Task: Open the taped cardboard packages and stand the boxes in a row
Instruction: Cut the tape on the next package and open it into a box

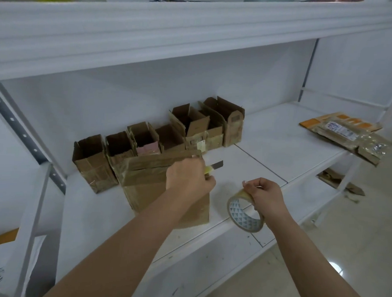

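Taped package: flat brown cardboard, lying on the white shelf directly under and behind the left hand, its far taped edge raised toward the row. Left hand: fingers curled round a yellow-handled knife at the package's right edge, the dark blade jutting rightward past the knuckles. Boxes: a row of opened cardboard boxes standing upright just beyond the left hand, against the back panel, tops open; interiors look dark, and contents cannot be made out. The leftmost box stands to the far left of the grip; the tallest ones stand beyond and right of the blade. One box carries a pink label facing front. Right hand: near the shelf's front lip, well right of the package, fingers gripping the top of a roll of clear tape that hangs over the edge. Bare shelf surface lies between the two hands and stretches right of the blade, crossed by a panel seam. Flat packets: a small pile far right of the right hand, overhanging the shelf's front edge. Upper shelf: overhangs the whole row, above both hands. Upright post: perforated, far left of the left hand.
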Demonstrator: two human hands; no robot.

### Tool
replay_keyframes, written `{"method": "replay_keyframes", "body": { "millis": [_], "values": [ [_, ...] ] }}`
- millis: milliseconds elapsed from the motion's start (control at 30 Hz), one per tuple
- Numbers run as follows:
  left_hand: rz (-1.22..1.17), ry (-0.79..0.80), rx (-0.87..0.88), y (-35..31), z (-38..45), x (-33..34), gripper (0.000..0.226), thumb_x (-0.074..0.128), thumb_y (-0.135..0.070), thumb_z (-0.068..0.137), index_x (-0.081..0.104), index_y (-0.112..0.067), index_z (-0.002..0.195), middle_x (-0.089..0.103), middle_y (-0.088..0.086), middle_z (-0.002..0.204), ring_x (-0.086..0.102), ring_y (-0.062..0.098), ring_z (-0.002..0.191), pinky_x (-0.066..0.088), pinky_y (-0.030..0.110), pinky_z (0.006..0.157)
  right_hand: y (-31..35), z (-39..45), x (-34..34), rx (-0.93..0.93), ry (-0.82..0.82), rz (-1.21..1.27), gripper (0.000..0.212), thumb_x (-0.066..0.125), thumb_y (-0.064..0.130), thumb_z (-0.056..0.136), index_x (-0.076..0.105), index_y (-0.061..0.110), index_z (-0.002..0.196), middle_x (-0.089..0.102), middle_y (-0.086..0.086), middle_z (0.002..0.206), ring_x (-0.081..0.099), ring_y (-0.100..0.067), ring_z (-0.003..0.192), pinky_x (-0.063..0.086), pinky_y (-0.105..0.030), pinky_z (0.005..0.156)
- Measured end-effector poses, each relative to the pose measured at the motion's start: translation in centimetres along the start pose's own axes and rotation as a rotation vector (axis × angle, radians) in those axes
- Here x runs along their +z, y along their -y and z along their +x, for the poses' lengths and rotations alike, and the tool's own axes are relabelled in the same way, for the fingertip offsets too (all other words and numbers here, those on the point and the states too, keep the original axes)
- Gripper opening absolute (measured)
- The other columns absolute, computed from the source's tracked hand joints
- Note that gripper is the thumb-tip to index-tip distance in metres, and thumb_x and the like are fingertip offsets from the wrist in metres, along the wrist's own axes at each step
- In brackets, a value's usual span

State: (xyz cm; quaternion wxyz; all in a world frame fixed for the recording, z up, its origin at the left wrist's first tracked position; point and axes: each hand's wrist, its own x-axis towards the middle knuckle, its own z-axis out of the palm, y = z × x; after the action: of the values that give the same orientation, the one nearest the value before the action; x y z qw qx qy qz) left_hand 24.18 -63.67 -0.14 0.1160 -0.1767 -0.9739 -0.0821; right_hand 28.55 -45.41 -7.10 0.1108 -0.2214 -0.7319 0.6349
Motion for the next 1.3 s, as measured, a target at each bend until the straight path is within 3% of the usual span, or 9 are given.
{"method": "replay_keyframes", "body": {
  "millis": [100,200,400,567,833,1033,1167,1233,1300],
  "values": [
    [-0.126,0.045,0.146,2.9,-1.7,-0.6,0.027,0.06,-0.042,0.084,0.063,-0.029,0.108,0.068,-0.01,0.1,0.064,0.009,0.083,0.049,0.021,0.066,0.4,0.4,0.0,-0.015,-0.001,-0.022,0.024,0.07,0.028,0.089,0.063,0.013,0.071,0.061,0.001,0.062,0.053,-0.016,0.059,0.043,-0.034,0.065],
    [-0.274,0.112,0.198,5.6,-3.3,-1.8,0.048,0.067,-0.038,0.083,0.059,-0.035,0.13,0.062,-0.018,0.128,0.061,0.004,0.107,0.05,0.022,0.087,0.6,0.4,0.4,-0.029,0.005,-0.059,0.024,0.07,0.03,0.089,0.064,0.014,0.072,0.061,0.001,0.062,0.053,-0.016,0.057,0.044,-0.035,0.063],
    [-0.137,0.039,-0.024,4.8,-4.3,-1.9,0.085,0.059,-0.073,0.077,0.034,-0.035,0.148,0.053,-0.013,0.138,0.055,0.013,0.12,0.049,0.033,0.095,1.1,-0.2,2.0,-0.052,0.043,-0.09,0.025,0.07,0.029,0.089,0.063,0.014,0.071,0.06,-0.001,0.063,0.054,-0.017,0.058,0.047,-0.034,0.062],
    [-0.161,0.059,-0.014,4.3,-5.4,-0.8,0.066,0.049,-0.059,0.092,0.034,-0.031,0.15,0.023,-0.017,0.159,0.05,0.013,0.129,0.049,0.035,0.098,1.6,-0.4,1.9,-0.066,0.052,-0.116,0.024,0.069,0.027,0.089,0.064,0.01,0.074,0.06,-0.002,0.062,0.053,-0.017,0.057,0.047,-0.031,0.058],
    [-0.285,0.193,0.144,10.7,-5.4,-2.7,0.057,0.06,-0.023,0.095,0.039,-0.036,0.146,0.027,-0.034,0.141,0.036,-0.001,0.135,0.028,0.015,0.107,2.2,-0.8,2.1,-0.078,0.096,-0.092,0.021,0.07,0.021,0.089,0.067,0.002,0.08,0.06,-0.003,0.065,0.051,-0.013,0.055,0.039,-0.017,0.04],
    [-0.608,0.289,0.057,12.5,-5.1,-1.8,0.049,0.064,-0.017,0.093,0.052,-0.034,0.137,0.046,-0.021,0.144,0.042,0.001,0.135,0.034,0.033,0.116,3.5,-1.8,2.3,-0.136,0.271,-0.1,0.015,0.069,0.018,0.089,0.067,0.007,0.079,0.063,-0.004,0.065,0.056,-0.005,0.049,0.042,-0.019,0.046],
    [-0.795,-0.028,-0.065,10.9,-5.5,-2.6,0.023,0.05,-0.033,0.098,0.072,-0.03,0.103,0.066,-0.019,0.115,0.055,-0.021,0.099,0.044,0.006,0.09,4.6,-2.5,1.6,-0.195,0.364,-0.068,0.015,0.068,0.018,0.089,0.067,0.008,0.078,0.063,-0.016,0.073,0.058,-0.021,0.062,0.047,-0.029,0.062],
    [-0.859,-0.235,-0.166,8.9,-5.9,-3.4,0.027,0.048,-0.036,0.099,0.07,-0.031,0.086,0.07,-0.017,0.093,0.061,-0.013,0.084,0.046,0.011,0.077,5.1,-3.0,1.4,-0.224,0.395,-0.045,0.015,0.068,0.018,0.09,0.067,0.008,0.078,0.06,-0.018,0.073,0.056,-0.023,0.064,0.047,-0.029,0.063],
    [-0.876,-0.221,-0.184,6.4,-6.4,-3.8,0.029,0.047,-0.052,0.093,0.069,-0.035,0.085,0.07,-0.009,0.082,0.065,0.004,0.075,0.051,0.025,0.07,5.6,-3.5,1.4,-0.244,0.409,-0.033,0.015,0.068,0.018,0.089,0.067,0.01,0.077,0.058,-0.017,0.072,0.054,-0.023,0.063,0.046,-0.029,0.063]
  ]
}}
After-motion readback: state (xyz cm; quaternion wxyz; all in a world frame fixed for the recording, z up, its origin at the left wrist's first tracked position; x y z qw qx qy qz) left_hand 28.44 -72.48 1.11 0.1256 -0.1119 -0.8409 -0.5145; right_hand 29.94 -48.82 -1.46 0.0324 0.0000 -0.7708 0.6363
